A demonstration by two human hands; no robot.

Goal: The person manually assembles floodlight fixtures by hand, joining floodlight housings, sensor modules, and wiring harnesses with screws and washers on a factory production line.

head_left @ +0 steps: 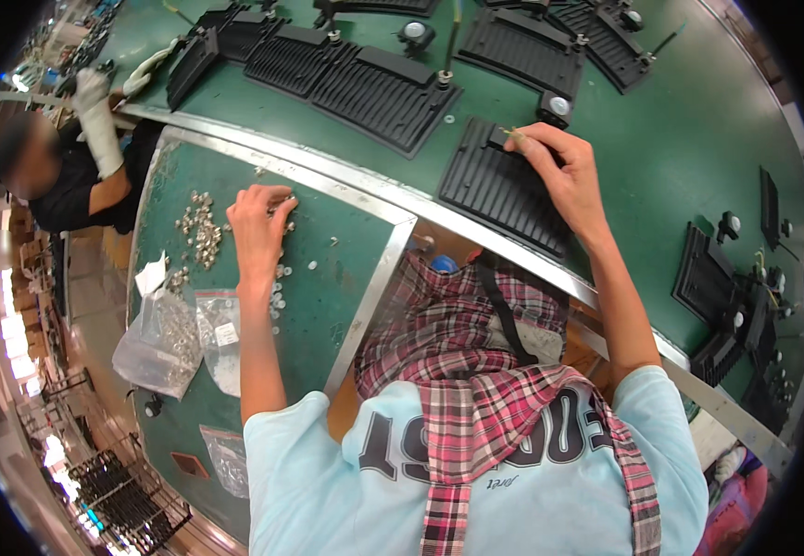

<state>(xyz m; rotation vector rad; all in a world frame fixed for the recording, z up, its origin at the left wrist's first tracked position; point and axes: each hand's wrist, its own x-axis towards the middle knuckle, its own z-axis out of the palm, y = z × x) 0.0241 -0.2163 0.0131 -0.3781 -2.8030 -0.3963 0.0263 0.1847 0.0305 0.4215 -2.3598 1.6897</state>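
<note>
My right hand (564, 171) is over a black ribbed panel (499, 190), which lies close to the bench's metal edge. Its thumb and forefinger pinch a thin yellow-green wire (510, 132) at the panel's far end. On the side table, my left hand (258, 227) is closed, fingertips together, by a few small metal parts. What it holds, if anything, is too small to name. To the left of that hand lies a heap of small metal fittings (201, 232). Small white rings (278, 298) are scattered beside my left forearm.
More ribbed panels (365, 97) with round lamp-like parts (414, 35) lie across the green bench. Clear plastic bags (166, 343) of small parts rest on the side table (319, 320). A metal rail (328, 181) separates the two surfaces. A gloved co-worker (78, 167) is at far left.
</note>
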